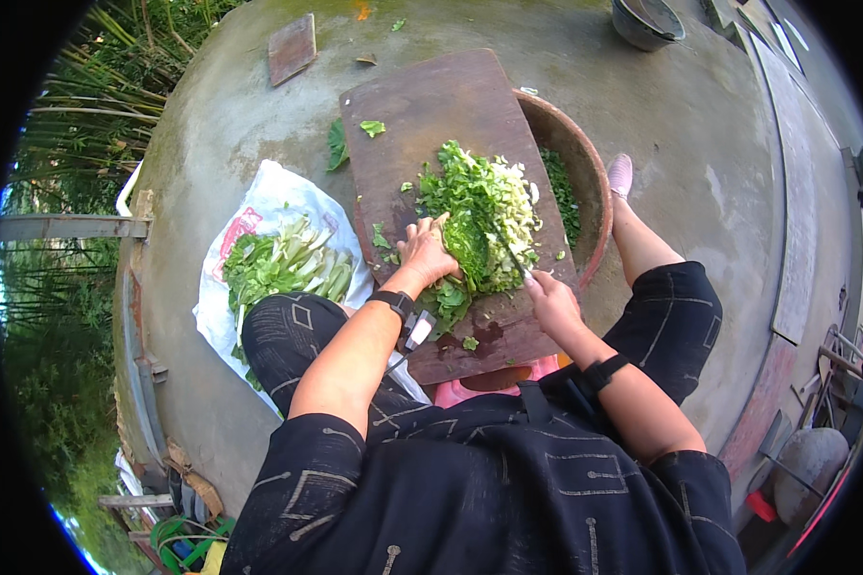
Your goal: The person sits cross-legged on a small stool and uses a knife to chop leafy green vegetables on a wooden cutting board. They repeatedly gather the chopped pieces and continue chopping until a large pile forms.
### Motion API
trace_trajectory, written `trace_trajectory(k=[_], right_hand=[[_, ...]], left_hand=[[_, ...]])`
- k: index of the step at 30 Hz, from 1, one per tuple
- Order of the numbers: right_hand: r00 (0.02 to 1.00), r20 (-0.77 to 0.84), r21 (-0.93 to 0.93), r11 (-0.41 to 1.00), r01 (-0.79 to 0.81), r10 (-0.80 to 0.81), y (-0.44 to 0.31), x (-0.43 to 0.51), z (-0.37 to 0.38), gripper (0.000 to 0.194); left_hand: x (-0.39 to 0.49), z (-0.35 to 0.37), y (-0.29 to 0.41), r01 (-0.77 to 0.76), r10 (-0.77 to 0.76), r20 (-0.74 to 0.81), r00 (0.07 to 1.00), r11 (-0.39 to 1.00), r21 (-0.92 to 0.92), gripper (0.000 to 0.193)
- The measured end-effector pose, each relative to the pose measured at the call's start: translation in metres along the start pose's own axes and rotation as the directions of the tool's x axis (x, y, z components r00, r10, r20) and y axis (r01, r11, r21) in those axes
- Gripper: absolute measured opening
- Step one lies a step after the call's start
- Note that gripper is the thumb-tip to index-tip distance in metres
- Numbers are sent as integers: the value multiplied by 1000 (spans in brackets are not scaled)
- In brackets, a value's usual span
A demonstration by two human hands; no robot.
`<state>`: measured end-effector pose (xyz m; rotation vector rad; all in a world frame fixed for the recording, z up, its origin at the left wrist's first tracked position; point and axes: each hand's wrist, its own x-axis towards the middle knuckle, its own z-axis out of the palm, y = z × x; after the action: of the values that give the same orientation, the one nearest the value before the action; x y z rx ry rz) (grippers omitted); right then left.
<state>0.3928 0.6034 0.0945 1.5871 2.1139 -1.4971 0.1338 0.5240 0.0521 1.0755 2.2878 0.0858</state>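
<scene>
A pile of chopped leafy greens [475, 208], green at left and pale at right, lies on a wooden board [431, 100]. My left hand [428, 251] presses and grips the bunch of greens at the pile's left side, fingers curled over it. My right hand [552, 302] is closed on a knife's handle. The dark knife blade [509, 250] stands in the pale cut stems. Left of the board, whole leafy greens with pale stalks [295, 259] lie on a white plastic sack [266, 190]. Loose leaf pieces are scattered on the board.
A large round tub [595, 172] under the board's right side holds chopped greens [561, 190]. A pink plastic stool [467, 390] shows at the board's near end. A dark basin [644, 29] and a flat slab [293, 50] lie farther off on the concrete ground.
</scene>
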Motion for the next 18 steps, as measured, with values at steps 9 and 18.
trace_trajectory(k=[9, 18], right_hand=[[994, -17, -329, 939, 100, -111, -30, -30, -23, 40], [948, 85, -620, 729, 291, -306, -59, -31, -28, 37]], left_hand=[[-6, -4, 43, 200, -203, 40, 978, 977, 74, 99], [-4, -3, 64, 210, -212, 21, 977, 976, 52, 64]])
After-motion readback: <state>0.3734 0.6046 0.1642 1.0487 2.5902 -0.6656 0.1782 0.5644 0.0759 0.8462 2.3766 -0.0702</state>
